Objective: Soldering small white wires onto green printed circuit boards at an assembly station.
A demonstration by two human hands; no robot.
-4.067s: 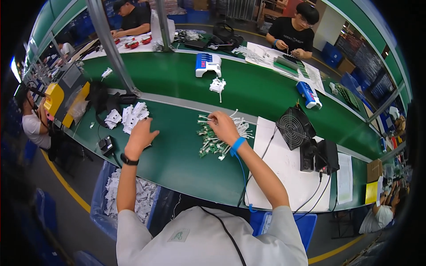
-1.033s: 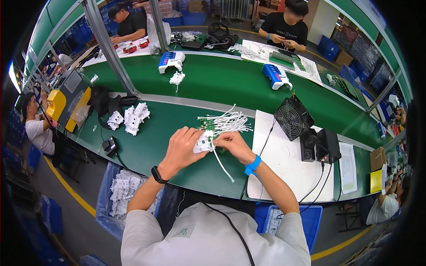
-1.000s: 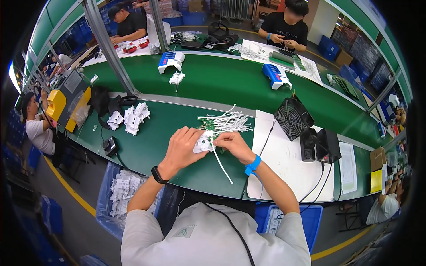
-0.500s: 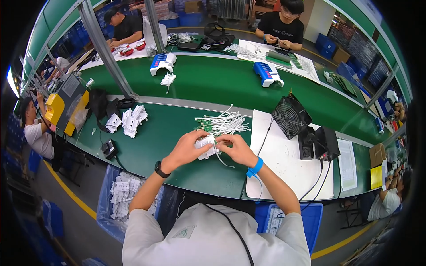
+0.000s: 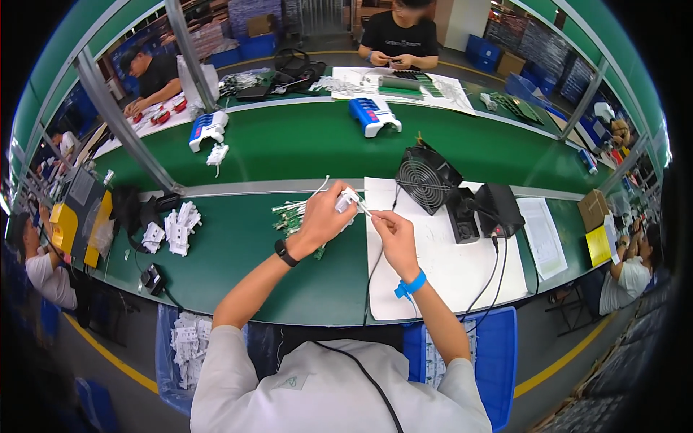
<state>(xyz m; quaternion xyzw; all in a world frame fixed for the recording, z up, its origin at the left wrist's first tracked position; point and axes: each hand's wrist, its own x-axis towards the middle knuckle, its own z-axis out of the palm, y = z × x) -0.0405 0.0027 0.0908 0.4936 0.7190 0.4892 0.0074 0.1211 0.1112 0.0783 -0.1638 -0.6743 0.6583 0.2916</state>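
My left hand point(image 5: 325, 218) is closed around a small white plastic housing point(image 5: 348, 199), holding it up over the green bench. Thumb and fingertips of my right hand point(image 5: 395, 242) pinch a thin white cable point(image 5: 366, 211) that runs from the housing. Partly behind my left hand lies a pile of white cables with small green circuit boards point(image 5: 289, 213). More white plastic housings point(image 5: 180, 228) are heaped on the bench to the left. How the cable sits inside the housing is hidden by my fingers.
A black fan point(image 5: 424, 177) and black power box point(image 5: 499, 209) stand on a white sheet point(image 5: 440, 278) at right. Blue bins point(image 5: 167, 386) point(image 5: 499, 361) sit below the bench edge. Beyond is a green conveyor point(image 5: 289, 148) with blue-and-white casings point(image 5: 374, 115); co-workers sit around.
The view has swung to the right. My hands have lifted the housing toward the white sheet, and my right hand has moved apart from my left, drawing the cable out straight.
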